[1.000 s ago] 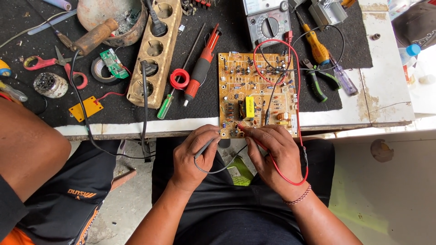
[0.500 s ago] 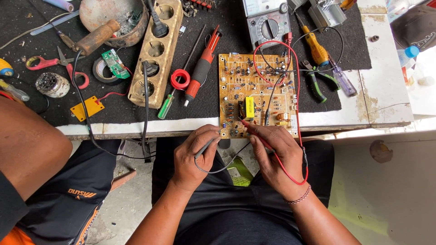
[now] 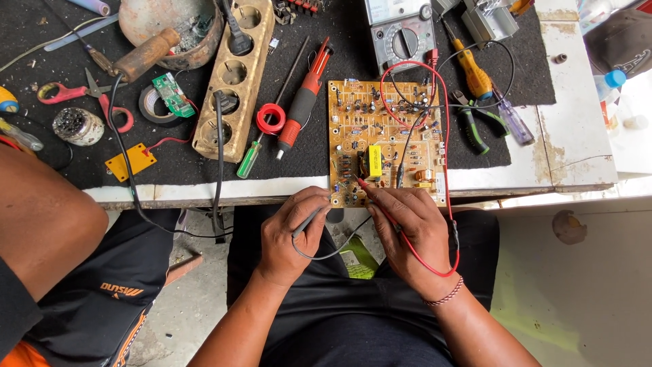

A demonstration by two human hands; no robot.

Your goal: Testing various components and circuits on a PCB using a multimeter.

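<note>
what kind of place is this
Most likely an electronics repair bench: a bare circuit board being probed, a multimeter behind it, and screwdrivers and pliers on a black mat.

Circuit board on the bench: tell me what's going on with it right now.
A person probes the yellow circuit board at the table's near edge. The right hand holds a red test probe on its lower part; the left hand holds a black probe at its lower left corner. Both leads run to the multimeter behind.

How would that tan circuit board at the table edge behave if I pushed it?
The circuit board looks flat and stiff, so it would probably slide rather than bend. It lies on the table's front edge, so it might tip off. The red lead across it could drag along.
</note>
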